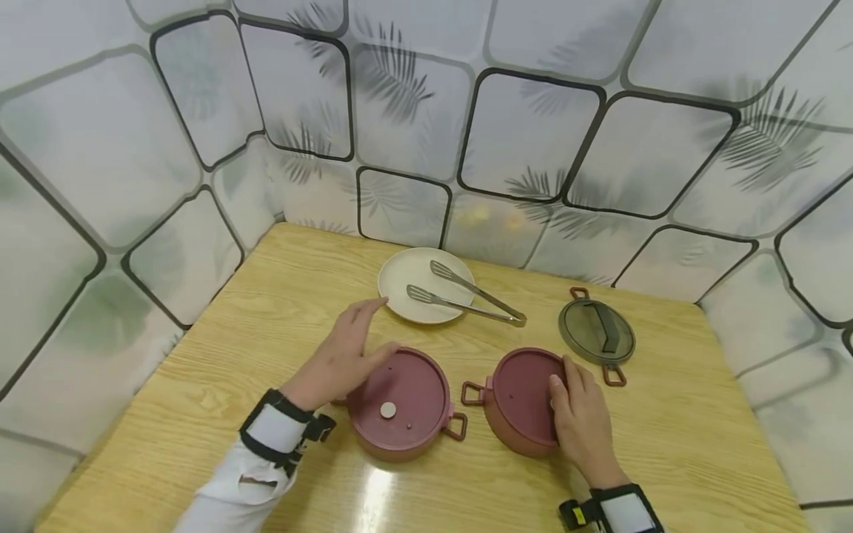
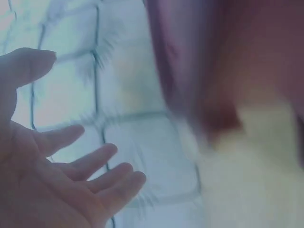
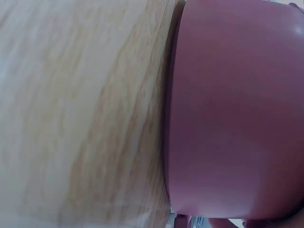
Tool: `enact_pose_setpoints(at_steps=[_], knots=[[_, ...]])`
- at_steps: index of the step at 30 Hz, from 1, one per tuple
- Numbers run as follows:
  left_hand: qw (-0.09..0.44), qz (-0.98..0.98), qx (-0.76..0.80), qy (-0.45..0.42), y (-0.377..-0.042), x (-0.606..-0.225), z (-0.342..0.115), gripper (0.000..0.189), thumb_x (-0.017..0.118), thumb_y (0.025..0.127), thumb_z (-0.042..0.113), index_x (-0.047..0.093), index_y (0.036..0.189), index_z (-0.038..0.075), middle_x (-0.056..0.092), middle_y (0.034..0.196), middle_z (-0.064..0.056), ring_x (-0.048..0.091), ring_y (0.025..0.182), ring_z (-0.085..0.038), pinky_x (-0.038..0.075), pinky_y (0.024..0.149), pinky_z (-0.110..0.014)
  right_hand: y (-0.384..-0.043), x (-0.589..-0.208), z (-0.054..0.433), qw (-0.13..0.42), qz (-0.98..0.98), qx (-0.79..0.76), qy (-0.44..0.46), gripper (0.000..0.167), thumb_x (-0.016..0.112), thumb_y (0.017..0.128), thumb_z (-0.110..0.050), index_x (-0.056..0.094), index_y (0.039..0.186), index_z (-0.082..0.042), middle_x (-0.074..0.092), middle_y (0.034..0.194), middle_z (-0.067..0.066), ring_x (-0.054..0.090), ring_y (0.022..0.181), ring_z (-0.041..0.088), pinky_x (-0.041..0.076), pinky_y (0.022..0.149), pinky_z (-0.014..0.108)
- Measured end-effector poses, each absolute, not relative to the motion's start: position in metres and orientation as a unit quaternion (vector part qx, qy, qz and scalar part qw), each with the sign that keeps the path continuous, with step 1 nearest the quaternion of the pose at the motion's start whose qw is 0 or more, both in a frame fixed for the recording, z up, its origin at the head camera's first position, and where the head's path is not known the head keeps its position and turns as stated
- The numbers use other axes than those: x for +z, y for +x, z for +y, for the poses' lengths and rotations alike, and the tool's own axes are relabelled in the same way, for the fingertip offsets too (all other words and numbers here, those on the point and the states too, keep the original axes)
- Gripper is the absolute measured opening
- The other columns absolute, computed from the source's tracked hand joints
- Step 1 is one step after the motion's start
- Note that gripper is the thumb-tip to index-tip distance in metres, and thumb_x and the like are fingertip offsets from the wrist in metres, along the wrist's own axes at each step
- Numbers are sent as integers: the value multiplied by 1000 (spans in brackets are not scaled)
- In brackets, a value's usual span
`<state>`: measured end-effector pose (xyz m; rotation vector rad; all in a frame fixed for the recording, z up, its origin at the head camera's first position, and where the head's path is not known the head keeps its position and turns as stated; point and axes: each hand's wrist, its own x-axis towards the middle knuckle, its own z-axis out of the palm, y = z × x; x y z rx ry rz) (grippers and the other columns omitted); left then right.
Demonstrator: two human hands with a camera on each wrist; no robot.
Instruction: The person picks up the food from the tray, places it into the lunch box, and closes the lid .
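In the head view my left hand [image 1: 343,359] is over the left rim of a maroon pot [image 1: 413,385], whose lid has a pale round knob [image 1: 388,410]. The left wrist view shows the fingers of that hand [image 2: 71,175] spread, with nothing between them and a blurred maroon pot side [image 2: 204,57] apart from them. My right hand [image 1: 583,422] rests on the right edge of a second maroon pot [image 1: 523,392], thumb over its flat top. The hand partly covers this pot's middle. Up close, the right wrist view shows the pot's smooth wall [image 3: 232,109] standing on the table.
Behind the pots lies a white plate [image 1: 420,318] with metal tongs [image 1: 473,303] across it. At the back right is a round grey-green glass lid or pan [image 1: 586,329] with brown loop handles. Patterned walls [image 1: 413,111] bound the wooden table [image 1: 286,281].
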<state>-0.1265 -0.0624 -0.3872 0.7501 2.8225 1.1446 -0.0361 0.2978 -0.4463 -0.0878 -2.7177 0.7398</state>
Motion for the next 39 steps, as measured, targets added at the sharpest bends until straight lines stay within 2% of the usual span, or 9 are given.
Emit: enact_pose_setpoints(at_steps=[4, 9, 13, 18, 25, 28, 32, 35, 39], knots=[[26, 904, 384, 187, -126, -398, -89, 73, 59, 97, 43, 30, 154, 9, 32, 155, -19, 30, 145, -36, 31, 116, -58, -36, -445, 299, 170, -949, 265, -28, 51, 39, 107, -24, 41, 147, 6, 47, 137, 32, 47, 123, 50, 38, 100, 65], [36, 906, 385, 169, -121, -420, -108, 69, 58, 99, 39, 32, 152, 1, 36, 151, -27, 33, 142, -42, 31, 115, -60, -37, -445, 299, 180, -945, 271, -27, 50, 40, 106, -23, 41, 146, 7, 48, 136, 32, 47, 123, 50, 37, 99, 65], [64, 909, 384, 148, -113, -435, -116, 66, 54, 101, 41, 38, 148, -2, 44, 145, -28, 45, 134, -43, 40, 109, -59, -36, -445, 298, 180, -944, 274, -27, 49, 40, 106, -23, 42, 145, 8, 48, 136, 33, 46, 123, 50, 37, 99, 65], [105, 903, 397, 129, -107, -443, -116, 56, 48, 102, 46, 53, 138, 3, 61, 133, -19, 60, 121, -34, 50, 100, -51, -37, -445, 298, 179, -945, 274, -28, 49, 39, 107, -23, 42, 145, 8, 48, 135, 33, 46, 123, 50, 36, 100, 64], [105, 905, 398, 107, -106, -445, -111, 63, 50, 97, 59, 62, 129, 6, 68, 123, -13, 63, 116, -28, 50, 100, -49, -38, -444, 298, 174, -944, 279, -30, 50, 39, 107, -24, 41, 146, 7, 47, 136, 32, 45, 124, 50, 35, 101, 64], [108, 902, 406, 103, -107, -446, -109, 62, 50, 96, 60, 64, 126, 7, 68, 121, -12, 63, 114, -26, 51, 99, -48, -39, -443, 297, 197, -940, 279, -18, 47, 43, 106, -21, 46, 142, 7, 48, 134, 32, 44, 124, 49, 32, 101, 65], [103, 899, 411, 111, -107, -445, -107, 55, 52, 97, 56, 66, 121, 8, 69, 114, -8, 64, 105, -20, 53, 93, -43, -34, -436, 284, 261, -926, 274, 14, 37, 54, 99, -11, 57, 131, 6, 51, 129, 28, 42, 123, 46, 29, 99, 66], [99, 895, 419, 114, -105, -444, -105, 50, 56, 98, 50, 65, 123, 7, 69, 114, -7, 65, 100, -16, 55, 90, -39, -24, -429, 263, 294, -909, 291, 56, 32, 60, 92, -1, 61, 124, 4, 53, 128, 24, 44, 124, 40, 34, 102, 53], [92, 888, 433, 121, -102, -442, -103, 41, 58, 99, 41, 66, 122, 9, 70, 115, -5, 65, 99, -13, 56, 88, -35, -6, -425, 229, 268, -885, 356, 132, 35, 61, 89, 7, 64, 123, -2, 56, 129, 18, 50, 124, 26, 40, 104, 19]])
